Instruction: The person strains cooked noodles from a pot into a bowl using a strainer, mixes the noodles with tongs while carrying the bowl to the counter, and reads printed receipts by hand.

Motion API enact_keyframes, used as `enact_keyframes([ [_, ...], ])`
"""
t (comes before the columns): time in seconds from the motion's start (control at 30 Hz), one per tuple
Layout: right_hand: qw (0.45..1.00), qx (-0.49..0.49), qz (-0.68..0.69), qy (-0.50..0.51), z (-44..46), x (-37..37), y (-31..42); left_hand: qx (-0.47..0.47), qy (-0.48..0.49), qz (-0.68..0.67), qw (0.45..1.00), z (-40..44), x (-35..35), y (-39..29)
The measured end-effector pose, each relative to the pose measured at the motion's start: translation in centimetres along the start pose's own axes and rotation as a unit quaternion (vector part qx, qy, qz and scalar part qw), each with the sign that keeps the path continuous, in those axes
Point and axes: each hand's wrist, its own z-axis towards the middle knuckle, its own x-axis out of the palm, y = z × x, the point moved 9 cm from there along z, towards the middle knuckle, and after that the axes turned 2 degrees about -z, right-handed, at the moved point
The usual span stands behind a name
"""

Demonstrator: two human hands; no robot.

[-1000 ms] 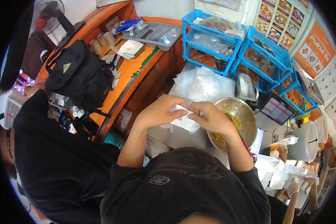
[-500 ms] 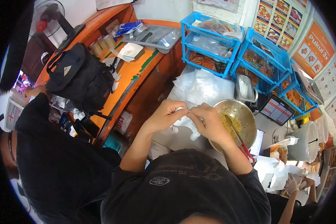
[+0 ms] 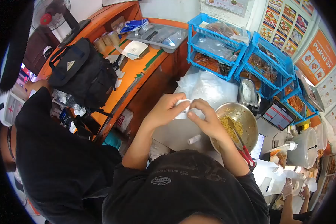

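My left hand pinches a small piece of white paper between thumb and fingers. Close at its right, my right hand has its thumb and forefinger curled at the paper's right edge. Below them on the counter lies a small white roll. To the right of my right hand stands a metal bowl with yellow noodles and red-handled tongs in it. Clear plastic sheets lie behind my hands.
Blue baskets with packed food stand at the back, beside a metal container and a tablet. A black bag sits on the orange counter. One person is at left; another's gloved hand shows lower right.
The paper between my hands is now folded or crumpled smaller. The white roll lies apart below my hands. My right hand's fingers have opened a little from the pinch.
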Motion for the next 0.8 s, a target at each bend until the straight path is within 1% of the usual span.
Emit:
enact_keyframes([
  [0.03, 0.997, 0.008, 0.075, 0.017, 0.1, 0.4, -0.4, 0.008, 0.021, 0.015, 1.0, 0.1, 0.7, 0.0],
  [0.07, 0.997, 0.036, 0.072, -0.003, 0.1, 0.0, -0.5, -0.003, 0.04, 0.03, 0.999, 0.2, 1.0, -0.7],
  [0.17, 0.989, 0.088, 0.066, -0.094, -1.2, -3.4, -2.1, 0.018, 0.152, 0.012, 0.988, -0.4, -0.1, 0.4],
  [0.2, 0.987, 0.1, 0.077, -0.104, -1.8, -4.6, -2.7, -0.034, 0.173, -0.009, 0.984, -0.8, -1.3, 0.9],
  [0.23, 0.983, 0.112, 0.088, -0.113, -2.5, -5.9, -3.4, -0.047, 0.171, -0.043, 0.983, -1.0, -2.7, 1.7],
  [0.3, 0.977, 0.137, 0.105, -0.127, -3.8, -7.6, -4.4, -0.092, 0.161, -0.071, 0.98, -1.1, -4.1, 2.4],
  [0.37, 0.971, 0.161, 0.116, -0.135, -4.8, -8.5, -5.0, -0.073, 0.16, -0.036, 0.984, -0.6, -4.9, 1.3],
  [0.43, 0.965, 0.161, 0.145, -0.151, -5.5, -9.2, -5.0, -0.08, 0.17, -0.026, 0.982, -0.2, -5.6, 0.2],
  [0.53, 0.954, 0.169, 0.178, -0.172, -6.7, -9.9, -5.4, -0.066, 0.171, 0.002, 0.983, 0.6, -6.9, -1.0],
  [0.63, 0.941, 0.212, 0.193, -0.179, -8.1, -9.9, -5.6, -0.06, 0.153, 0.014, 0.986, 1.5, -7.7, -2.1],
  [0.67, 0.95, 0.188, 0.168, -0.183, -8.4, -10.0, -5.9, -0.049, 0.149, 0.025, 0.987, 1.9, -7.6, -2.5],
  [0.77, 0.955, 0.186, 0.159, -0.17, -9.1, -9.8, -6.3, -0.009, 0.143, 0.056, 0.988, 3.0, -7.2, -3.5],
  [0.8, 0.952, 0.183, 0.179, -0.17, -9.1, -9.8, -6.0, -0.016, 0.13, 0.077, 0.988, 3.1, -7.1, -4.0],
])
